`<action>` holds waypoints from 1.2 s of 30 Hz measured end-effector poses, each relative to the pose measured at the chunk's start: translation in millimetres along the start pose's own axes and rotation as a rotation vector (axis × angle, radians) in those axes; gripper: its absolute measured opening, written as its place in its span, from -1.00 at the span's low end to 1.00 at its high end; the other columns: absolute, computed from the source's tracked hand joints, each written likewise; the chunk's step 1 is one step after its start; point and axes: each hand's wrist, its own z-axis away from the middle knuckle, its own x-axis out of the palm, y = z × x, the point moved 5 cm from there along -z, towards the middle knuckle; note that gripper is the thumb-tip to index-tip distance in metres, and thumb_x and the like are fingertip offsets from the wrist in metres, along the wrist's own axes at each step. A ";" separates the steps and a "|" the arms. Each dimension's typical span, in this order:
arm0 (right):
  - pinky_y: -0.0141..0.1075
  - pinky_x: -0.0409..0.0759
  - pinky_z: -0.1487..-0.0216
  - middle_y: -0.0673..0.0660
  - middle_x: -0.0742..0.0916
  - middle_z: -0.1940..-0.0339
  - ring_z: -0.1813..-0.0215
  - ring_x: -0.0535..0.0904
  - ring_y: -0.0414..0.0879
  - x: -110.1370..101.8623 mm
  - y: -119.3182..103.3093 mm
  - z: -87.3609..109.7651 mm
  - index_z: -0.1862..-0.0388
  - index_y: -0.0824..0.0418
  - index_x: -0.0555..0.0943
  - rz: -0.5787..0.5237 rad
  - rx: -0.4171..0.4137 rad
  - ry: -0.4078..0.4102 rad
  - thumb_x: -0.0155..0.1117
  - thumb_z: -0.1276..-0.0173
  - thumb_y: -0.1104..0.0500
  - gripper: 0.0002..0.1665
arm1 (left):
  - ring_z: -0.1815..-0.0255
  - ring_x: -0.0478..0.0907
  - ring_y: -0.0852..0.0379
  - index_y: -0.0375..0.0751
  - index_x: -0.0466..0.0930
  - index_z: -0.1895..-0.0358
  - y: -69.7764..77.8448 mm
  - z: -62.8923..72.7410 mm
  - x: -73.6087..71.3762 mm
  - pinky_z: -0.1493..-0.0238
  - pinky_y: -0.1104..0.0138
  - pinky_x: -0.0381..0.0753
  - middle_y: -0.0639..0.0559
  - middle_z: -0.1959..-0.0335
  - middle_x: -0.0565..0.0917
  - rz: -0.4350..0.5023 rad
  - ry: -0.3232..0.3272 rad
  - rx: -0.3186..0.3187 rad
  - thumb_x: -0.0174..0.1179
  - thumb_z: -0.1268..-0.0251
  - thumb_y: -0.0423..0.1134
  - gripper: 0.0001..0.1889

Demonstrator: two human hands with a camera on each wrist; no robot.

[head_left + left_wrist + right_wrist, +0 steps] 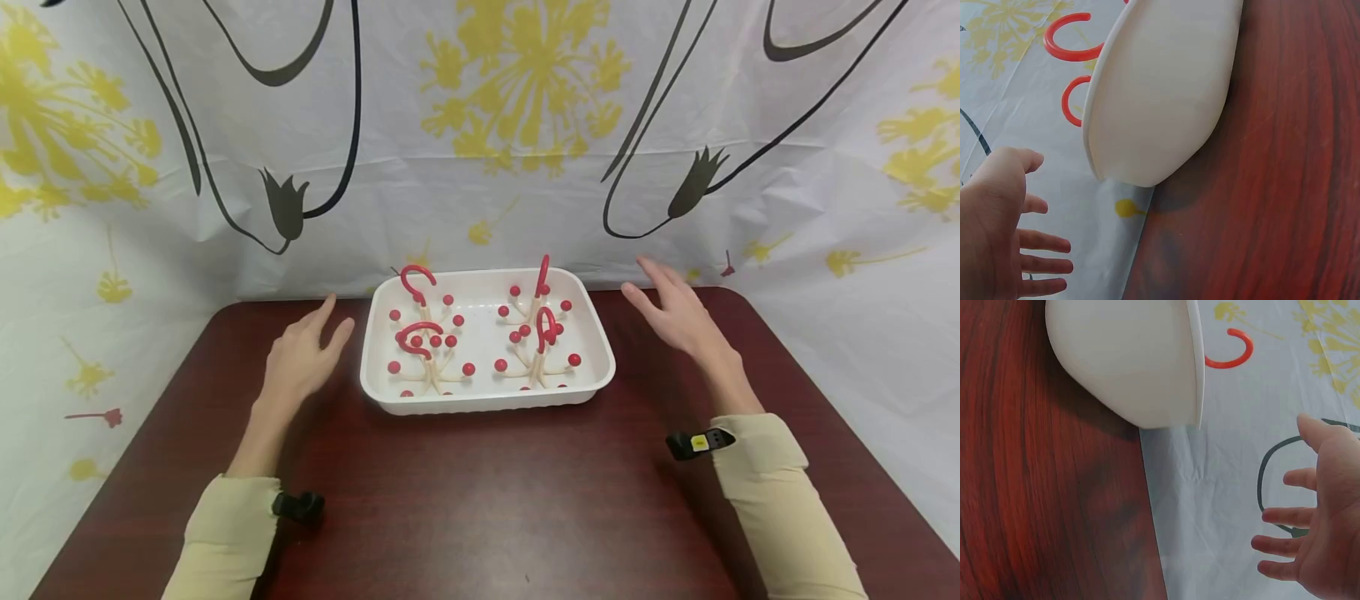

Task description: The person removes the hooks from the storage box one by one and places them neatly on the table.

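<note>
Head view, white tray (482, 307), reddish table (480, 492), flowered sheet (427, 200) behind

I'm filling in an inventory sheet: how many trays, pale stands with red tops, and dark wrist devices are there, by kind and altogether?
White tray: 1
Red-topped stands: 4
Dark wrist devices: 2
Total: 7

The site is a curtained tabletop station; the room type cannot be determined. A flower-printed sheet (480, 196) encloses the wood-grain table (465, 500) at the rear and both sides.
</note>
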 end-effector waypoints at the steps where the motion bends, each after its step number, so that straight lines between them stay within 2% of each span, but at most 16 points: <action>1: 0.31 0.02 -0.44 0.40 0.20 -0.58 -0.58 0.03 0.32 0.8 -1.7 0.1 -0.64 0.22 0.09 -0.010 -0.012 0.006 -0.07 -0.57 -0.29 -0.10 | -0.42 0.26 -0.44 -0.10 0.09 -0.61 0.2 -0.1 1.6 -0.32 -0.31 0.22 -0.40 -0.46 0.30 0.008 -0.004 -0.003 -0.21 -0.50 0.35 -0.19; 7: 0.24 0.08 -0.44 0.41 0.32 -0.51 -0.54 0.14 0.31 5.9 -13.1 1.5 -0.58 0.30 0.20 -0.057 -0.045 0.039 -0.04 -0.58 -0.24 -0.16 | -0.40 0.28 -0.43 -0.12 0.08 -0.61 1.4 -0.3 11.0 -0.30 -0.31 0.24 -0.45 -0.43 0.31 0.049 -0.027 -0.025 -0.20 -0.52 0.32 -0.20; 13: 0.23 0.21 -0.38 0.41 0.44 -0.42 -0.43 0.32 0.31 12.3 -24.1 2.5 -0.56 0.29 0.24 -0.114 -0.061 0.040 -0.03 -0.59 -0.21 -0.20 | -0.44 0.24 -0.39 -0.11 0.06 -0.62 2.0 -0.3 19.8 -0.31 -0.33 0.22 -0.42 -0.47 0.27 0.109 -0.057 -0.083 -0.19 -0.50 0.34 -0.18; 18: 0.24 0.33 -0.30 0.41 0.51 -0.34 -0.30 0.46 0.32 15.9 -33.4 3.8 -0.54 0.29 0.27 -0.145 -0.075 0.038 -0.01 -0.60 -0.19 -0.23 | -0.38 0.33 -0.34 -0.14 0.07 -0.61 3.1 0.1 25.2 -0.31 -0.31 0.25 -0.38 -0.39 0.38 0.169 -0.056 -0.108 -0.18 -0.50 0.34 -0.17; 27: 0.17 0.44 -0.26 0.32 0.57 -0.31 -0.24 0.55 0.24 24.1 -52.8 6.9 -0.49 0.26 0.37 -0.195 -0.077 -0.007 0.01 -0.58 -0.21 -0.26 | -0.27 0.45 -0.28 -0.15 0.12 -0.59 5.1 -3.1 35.6 -0.27 -0.22 0.37 -0.32 -0.27 0.50 0.261 -0.047 -0.116 -0.18 -0.51 0.34 -0.19; 36: 0.06 0.53 -0.18 0.19 0.70 -0.14 -0.09 0.64 0.09 34.7 -71.6 10.9 -0.33 0.19 0.54 -0.231 -0.079 -0.037 0.12 -0.55 -0.16 -0.42 | -0.26 0.45 -0.26 -0.22 0.18 -0.56 10.0 -7.0 41.0 -0.30 -0.15 0.37 -0.34 -0.24 0.51 0.368 -0.034 -0.134 -0.19 -0.54 0.31 -0.21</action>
